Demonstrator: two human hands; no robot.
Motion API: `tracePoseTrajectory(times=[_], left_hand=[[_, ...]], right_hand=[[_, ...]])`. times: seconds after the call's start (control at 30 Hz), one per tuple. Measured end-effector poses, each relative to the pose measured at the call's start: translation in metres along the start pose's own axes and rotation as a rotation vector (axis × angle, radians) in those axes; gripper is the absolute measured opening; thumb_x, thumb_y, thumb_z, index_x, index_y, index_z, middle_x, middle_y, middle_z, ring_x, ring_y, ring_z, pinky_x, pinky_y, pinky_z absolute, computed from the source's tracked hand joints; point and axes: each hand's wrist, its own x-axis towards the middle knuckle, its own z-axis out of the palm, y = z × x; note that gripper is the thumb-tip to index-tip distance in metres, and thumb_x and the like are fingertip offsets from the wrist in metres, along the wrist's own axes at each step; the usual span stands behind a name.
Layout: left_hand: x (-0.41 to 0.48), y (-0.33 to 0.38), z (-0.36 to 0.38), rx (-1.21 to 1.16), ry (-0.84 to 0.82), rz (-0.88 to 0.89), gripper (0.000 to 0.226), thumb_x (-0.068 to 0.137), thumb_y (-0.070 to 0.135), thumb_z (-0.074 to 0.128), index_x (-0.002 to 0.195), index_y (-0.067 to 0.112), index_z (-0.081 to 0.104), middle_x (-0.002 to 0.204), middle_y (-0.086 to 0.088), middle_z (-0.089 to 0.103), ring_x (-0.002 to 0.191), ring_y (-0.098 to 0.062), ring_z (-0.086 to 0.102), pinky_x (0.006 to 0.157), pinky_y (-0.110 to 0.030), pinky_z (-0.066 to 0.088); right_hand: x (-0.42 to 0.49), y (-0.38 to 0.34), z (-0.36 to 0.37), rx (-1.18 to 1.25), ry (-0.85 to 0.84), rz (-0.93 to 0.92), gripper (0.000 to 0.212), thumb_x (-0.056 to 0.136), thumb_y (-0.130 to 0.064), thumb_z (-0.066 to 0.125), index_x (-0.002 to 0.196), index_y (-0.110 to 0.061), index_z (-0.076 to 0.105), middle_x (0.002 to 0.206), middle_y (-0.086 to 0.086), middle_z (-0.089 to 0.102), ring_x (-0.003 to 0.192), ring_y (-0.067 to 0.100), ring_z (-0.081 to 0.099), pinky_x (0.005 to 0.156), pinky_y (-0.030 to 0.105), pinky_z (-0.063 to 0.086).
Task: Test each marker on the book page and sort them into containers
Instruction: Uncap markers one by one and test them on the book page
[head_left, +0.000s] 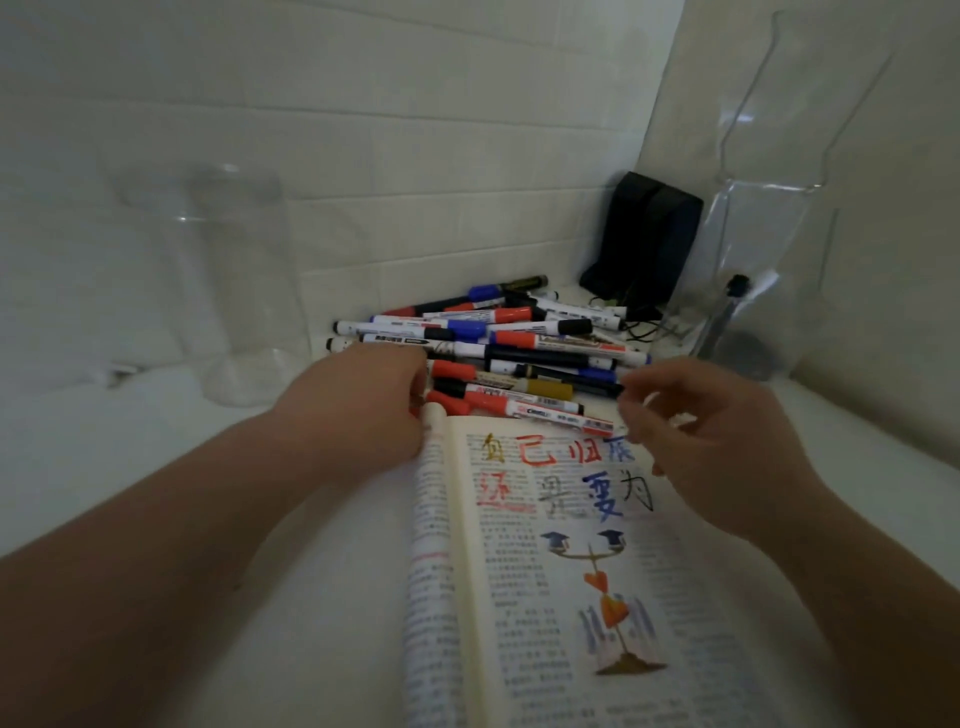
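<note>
A pile of several markers with red, blue, black and gold caps lies on the white table just beyond an open book. The top of the book's right page carries handwritten test characters in gold, red, blue and black. My left hand lies over the pile's near left end and the book's top corner; its fingers curl down by a red-capped marker, and their tips are hidden. My right hand hovers over the page's top right, fingers loosely curved, thumb and forefinger either side of the end of a dark marker.
A clear round container stands at the left. At the right, a clear angular container holds a black marker. Two black speakers with cables stand in the corner against the white tiled wall.
</note>
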Motion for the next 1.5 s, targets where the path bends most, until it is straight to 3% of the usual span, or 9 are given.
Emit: tracePoseTrajectory(times=[0.2,0.43,0.57,0.7,1.0,1.17,1.3,1.4,1.5], left_hand=[[0.0,0.003,0.0,-0.051,0.038,0.028,0.008,0.084,0.024,0.056,0.088,0.031,0.058,0.089,0.013,0.057,0.083,-0.01,0.053,0.071,-0.032,0.048],[-0.004,0.011,0.003,-0.195,0.36,0.215,0.015,0.086,0.018,0.06,0.101,0.023,0.063,0.102,0.006,0.057,0.097,-0.012,0.046,0.084,-0.03,0.039],[-0.012,0.027,0.001,-0.161,0.246,0.386,0.043,0.096,0.053,0.048,0.131,0.028,0.054,0.124,0.011,0.054,0.115,-0.008,0.044,0.098,-0.025,0.035],[-0.022,0.047,0.003,-0.253,0.093,0.457,0.037,0.101,0.048,0.035,0.131,0.031,0.05,0.117,0.013,0.058,0.101,-0.001,0.046,0.086,-0.021,0.036],[-0.031,0.057,-0.007,-0.461,-0.053,0.591,0.041,0.104,0.047,0.029,0.138,0.03,0.046,0.108,0.017,0.06,0.093,0.002,0.056,0.081,-0.025,0.049],[-0.028,0.053,-0.009,-0.475,0.01,0.61,0.04,0.1,0.051,0.031,0.129,0.032,0.051,0.077,0.018,0.056,0.069,0.001,0.056,0.059,-0.018,0.042],[-0.029,0.046,-0.007,-0.629,0.004,0.539,0.041,0.099,0.057,0.032,0.134,0.041,0.046,0.082,0.012,0.064,0.076,-0.007,0.062,0.062,-0.025,0.046],[-0.027,0.035,0.0,-0.746,-0.044,0.448,0.047,0.097,0.061,0.021,0.134,0.039,0.041,0.082,0.031,0.058,0.078,0.007,0.057,0.066,-0.017,0.041],[-0.023,0.029,0.006,-0.88,-0.054,0.433,0.049,0.097,0.062,0.017,0.127,0.034,0.046,0.078,0.015,0.051,0.069,-0.005,0.053,0.072,-0.028,0.052]], right_hand=[[0.006,-0.004,0.025,-0.36,-0.29,0.102,0.044,0.095,-0.04,0.062,0.137,-0.04,0.051,0.129,-0.016,0.053,0.118,0.009,0.049,0.103,0.029,0.041],[0.005,-0.009,0.02,-0.256,-0.171,-0.022,0.019,0.093,-0.029,0.066,0.109,-0.038,0.066,0.091,-0.029,0.05,0.088,0.0,0.05,0.081,0.016,0.039],[-0.009,-0.028,0.005,0.098,-0.031,-0.062,0.012,0.085,-0.028,0.07,0.086,-0.04,0.069,0.078,-0.017,0.07,0.077,-0.001,0.067,0.063,0.011,0.052],[-0.021,-0.048,0.002,0.405,0.047,-0.079,0.01,0.08,-0.031,0.066,0.084,-0.024,0.071,0.065,-0.016,0.068,0.055,0.001,0.065,0.05,0.009,0.047],[-0.027,-0.052,0.012,0.532,-0.039,-0.077,0.021,0.076,-0.036,0.069,0.089,-0.021,0.073,0.061,-0.002,0.067,0.046,0.012,0.058,0.047,0.017,0.046],[-0.027,-0.056,0.011,0.703,-0.04,-0.041,0.015,0.08,-0.033,0.068,0.084,-0.019,0.074,0.058,0.01,0.062,0.045,0.02,0.053,0.043,0.024,0.044],[-0.026,-0.054,0.006,0.748,-0.03,-0.023,0.013,0.081,-0.034,0.068,0.082,-0.023,0.074,0.062,0.008,0.063,0.049,0.025,0.053,0.046,0.026,0.043],[-0.021,-0.041,-0.001,0.899,0.064,0.126,0.017,0.09,-0.023,0.064,0.076,-0.02,0.072,0.062,0.009,0.063,0.053,0.026,0.057,0.047,0.028,0.045],[-0.016,-0.033,-0.003,1.02,-0.102,0.28,0.016,0.081,-0.013,0.059,0.08,-0.013,0.075,0.07,0.013,0.068,0.062,0.025,0.065,0.056,0.034,0.056]])
